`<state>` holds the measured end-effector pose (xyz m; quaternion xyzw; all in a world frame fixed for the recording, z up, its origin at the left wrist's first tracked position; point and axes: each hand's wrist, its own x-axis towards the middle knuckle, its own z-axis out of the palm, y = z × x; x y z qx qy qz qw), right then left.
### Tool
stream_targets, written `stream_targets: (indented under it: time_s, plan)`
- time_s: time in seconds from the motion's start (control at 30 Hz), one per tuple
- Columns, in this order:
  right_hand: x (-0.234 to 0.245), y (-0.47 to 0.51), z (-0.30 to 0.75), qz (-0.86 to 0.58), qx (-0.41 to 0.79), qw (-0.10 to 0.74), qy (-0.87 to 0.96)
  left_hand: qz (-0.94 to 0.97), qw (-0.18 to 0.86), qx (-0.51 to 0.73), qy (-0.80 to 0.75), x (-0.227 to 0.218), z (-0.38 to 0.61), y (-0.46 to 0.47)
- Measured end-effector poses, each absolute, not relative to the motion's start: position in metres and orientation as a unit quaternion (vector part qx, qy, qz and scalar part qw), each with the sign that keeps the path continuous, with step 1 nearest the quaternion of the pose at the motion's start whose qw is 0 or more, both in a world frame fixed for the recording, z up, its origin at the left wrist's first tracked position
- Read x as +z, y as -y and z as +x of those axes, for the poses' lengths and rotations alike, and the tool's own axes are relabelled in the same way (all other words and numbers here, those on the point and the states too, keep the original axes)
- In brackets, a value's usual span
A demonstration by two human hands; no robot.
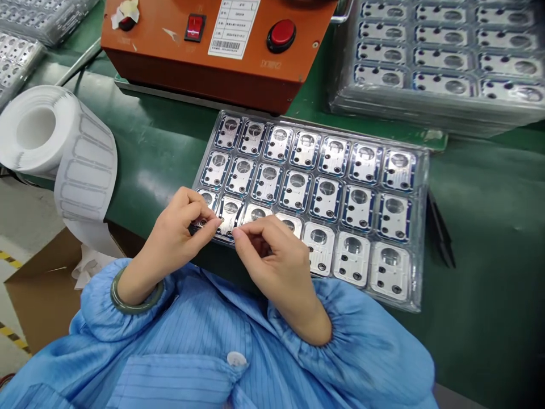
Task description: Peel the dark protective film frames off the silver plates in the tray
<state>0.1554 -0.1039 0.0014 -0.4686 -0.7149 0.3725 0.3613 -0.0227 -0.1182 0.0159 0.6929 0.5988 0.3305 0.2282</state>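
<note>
- Blue striped smock: covers the person's torso and arms, with gathered cuffs and a white front button; a dark green bangle encircles the left wrist.
- Left hand: curled, with thumb and fingertips pinched together over the near row, at the tray's left end.
- Right hand: also curled, with fingertips converging on the same area from the right. The fingers hide the contact point, so the item gripped is uncertain; it appears to be the second metal plate of that row.
- Clear plastic tray: lies flat on the green bench mat directly ahead of the hands. Its pockets hold metal plates in three rows of seven, each with a round window.
- Black tweezers: lie on the mat, right of the tray, touching neither hand.
- White label roll: sits left of the tray, its strip trailing over the bench edge.
- Orange control box: stands beyond the tray, carrying a red rocker switch and a red round button.
- Stacked trays: occupy the far right.
</note>
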Motion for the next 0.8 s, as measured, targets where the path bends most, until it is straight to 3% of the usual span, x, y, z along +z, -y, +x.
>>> stream_targets:
  time_s: [0.8]
  plan:
    - [0.0003, 0.1013, 0.1503, -0.473, 0.349, 0.335, 0.737, 0.718, 0.223, 0.300, -0.586, 0.0120, -0.0260, 0.1157]
